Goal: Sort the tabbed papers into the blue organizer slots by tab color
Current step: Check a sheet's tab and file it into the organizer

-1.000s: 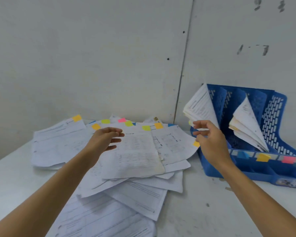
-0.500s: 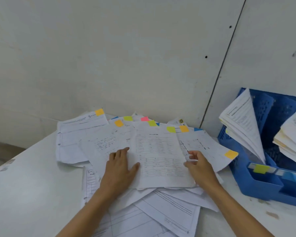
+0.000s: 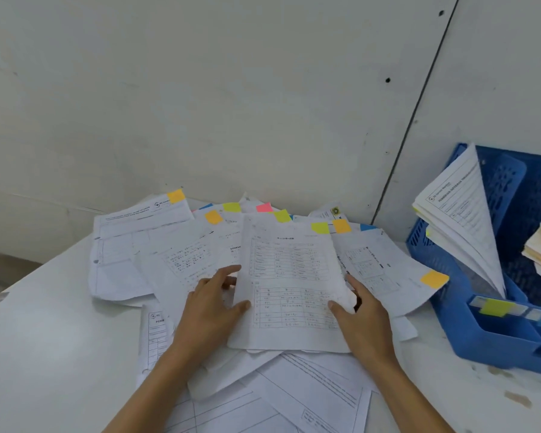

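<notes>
Left hand (image 3: 213,307), right hand (image 3: 364,320) pinch white lime-tabbed sheet (image 3: 291,285) atop paper pile (image 3: 132,254). Blue plastic organizer (image 3: 494,345), right, partly filled; most papers unsorted.

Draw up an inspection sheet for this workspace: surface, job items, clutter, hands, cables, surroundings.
Surface: white table, brownish marks near its right side.
Job's things: tabbed papers in a loose overlapping pile; top sheet has a yellow-green tab; blue organizer at right holds filed papers.
Clutter: nothing seen.
Hands: left hand and right hand each grip a side edge of the top sheet.
Cables: nothing seen.
Surroundings: grey wall with a dark vertical seam.
</notes>
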